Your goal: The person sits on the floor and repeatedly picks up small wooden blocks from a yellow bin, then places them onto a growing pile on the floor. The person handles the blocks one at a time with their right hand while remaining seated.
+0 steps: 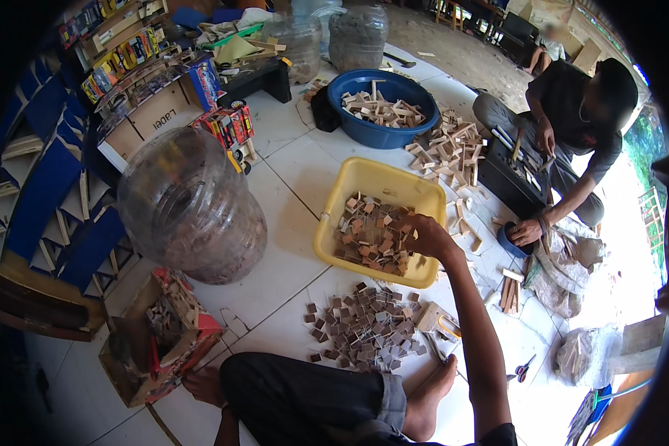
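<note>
The right hand point(426, 236) reaches into the yellow tub point(364, 182) on the floor ahead, fingers curled closed over small brown wooden squares point(372, 238) inside; left hand out of view.

The right hand's point(426, 236) fingertips are hidden among blocks point(372, 236) in the tub point(364, 178). At nine o'clock, blue boards point(41, 186) get cut off.

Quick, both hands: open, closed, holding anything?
Right hand: curled into the small wooden pieces in the yellow plastic tub; grip cannot be told.
Left hand: not in view.
</note>
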A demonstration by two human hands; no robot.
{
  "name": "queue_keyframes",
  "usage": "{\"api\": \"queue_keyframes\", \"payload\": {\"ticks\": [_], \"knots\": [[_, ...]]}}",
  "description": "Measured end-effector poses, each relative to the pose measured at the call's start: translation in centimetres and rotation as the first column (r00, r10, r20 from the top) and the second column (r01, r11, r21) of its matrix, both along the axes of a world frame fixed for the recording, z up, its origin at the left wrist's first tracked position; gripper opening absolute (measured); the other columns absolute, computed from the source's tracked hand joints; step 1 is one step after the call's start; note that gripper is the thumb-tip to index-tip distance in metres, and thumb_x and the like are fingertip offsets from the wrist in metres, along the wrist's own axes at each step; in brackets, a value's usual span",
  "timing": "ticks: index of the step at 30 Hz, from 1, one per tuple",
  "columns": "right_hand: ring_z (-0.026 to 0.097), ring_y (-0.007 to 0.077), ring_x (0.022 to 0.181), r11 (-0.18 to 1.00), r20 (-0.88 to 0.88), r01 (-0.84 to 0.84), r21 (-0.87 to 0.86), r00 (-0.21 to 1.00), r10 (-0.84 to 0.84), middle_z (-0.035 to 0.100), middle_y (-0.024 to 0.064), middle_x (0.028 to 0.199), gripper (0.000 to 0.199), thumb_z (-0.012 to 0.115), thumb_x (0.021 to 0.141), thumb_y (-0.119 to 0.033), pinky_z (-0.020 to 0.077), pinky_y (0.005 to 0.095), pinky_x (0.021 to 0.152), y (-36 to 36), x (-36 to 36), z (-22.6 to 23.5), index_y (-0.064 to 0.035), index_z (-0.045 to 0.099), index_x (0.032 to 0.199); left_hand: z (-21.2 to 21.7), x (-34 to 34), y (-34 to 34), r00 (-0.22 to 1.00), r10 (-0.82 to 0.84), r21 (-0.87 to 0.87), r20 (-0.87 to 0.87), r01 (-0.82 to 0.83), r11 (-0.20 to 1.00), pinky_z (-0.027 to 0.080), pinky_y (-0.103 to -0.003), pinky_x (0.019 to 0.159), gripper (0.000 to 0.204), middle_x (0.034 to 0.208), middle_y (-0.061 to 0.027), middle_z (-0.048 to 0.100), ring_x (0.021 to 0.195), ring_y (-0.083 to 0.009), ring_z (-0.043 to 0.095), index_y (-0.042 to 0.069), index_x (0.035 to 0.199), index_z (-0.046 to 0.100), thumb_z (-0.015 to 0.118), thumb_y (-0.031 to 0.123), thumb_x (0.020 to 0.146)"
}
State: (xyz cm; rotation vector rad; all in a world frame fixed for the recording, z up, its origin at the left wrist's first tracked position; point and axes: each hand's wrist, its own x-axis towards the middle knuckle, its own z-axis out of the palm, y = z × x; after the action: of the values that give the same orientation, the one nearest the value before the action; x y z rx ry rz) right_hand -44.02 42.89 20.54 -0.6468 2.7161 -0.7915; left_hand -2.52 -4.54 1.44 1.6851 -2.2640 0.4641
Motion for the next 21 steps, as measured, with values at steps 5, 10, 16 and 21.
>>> {"api": "queue_keyframes", "payload": {"ticks": [5,10,16,21], "knots": [[0.064,0.0333,0.12,0.994,-0.028,-0.093,0.062,0.995,0.095,0.069,0.0159,0.124,0.054,0.083,0.074,-0.022,0.0521,0.0427,0.102,-3.0,-1.0,-2.1,-0.0114,0.067,0.124,0.8,0.0,0.3,0.998,0.042,0.067,0.037,-0.044,0.997,0.049,-0.043,0.089,0.052,0.123,-0.0108,0.051,0.118,-0.0297,0.055,0.012,0.13,0.048,0.053,0.047,0.092],[0.06,0.039,0.122,0.999,-0.176,-0.05,0.005,0.983,0.05,0.061,0.0179,0.131,0.067,0.084,0.075,-0.046,0.0527,0.049,0.101,-7.6,0.4,-5.6,-0.0146,0.062,0.129,-0.3,0.6,-0.4,0.999,0.014,0.017,0.036,-0.015,1.0,0.049,-0.046,0.091,0.055,0.13,-0.013,0.052,0.124,-0.0314,0.054,0.011,0.132,0.048,0.049,0.05,0.094],[0.06,0.0427,0.109,0.956,-0.304,-0.096,0.278,0.935,0.182,0.055,0.0107,0.121,0.059,0.084,0.072,-0.053,0.0568,0.0541,0.089,-9.9,0.5,-7.5,-0.0182,0.066,0.116,-1.3,1.7,-1.3,0.996,-0.07,-0.006,-0.055,0.07,0.998,0.047,-0.052,0.095,0.058,0.132,-0.0155,0.051,0.128,-0.0358,0.051,0.009,0.134,0.047,0.048,0.052,0.096],[0.064,0.0374,0.107,0.959,-0.324,-0.171,0.225,0.915,0.239,0.062,0.0122,0.116,0.043,0.084,0.075,-0.041,0.0573,0.0488,0.084,-9.6,0.1,-7.7,-0.0139,0.069,0.104,-1.3,1.6,-0.8,0.996,-0.061,0.038,-0.069,0.063,0.997,0.047,-0.054,0.096,0.061,0.138,-0.0175,0.049,0.135,-0.0359,0.047,0.007,0.136,0.046,0.048,0.053,0.097]]}}
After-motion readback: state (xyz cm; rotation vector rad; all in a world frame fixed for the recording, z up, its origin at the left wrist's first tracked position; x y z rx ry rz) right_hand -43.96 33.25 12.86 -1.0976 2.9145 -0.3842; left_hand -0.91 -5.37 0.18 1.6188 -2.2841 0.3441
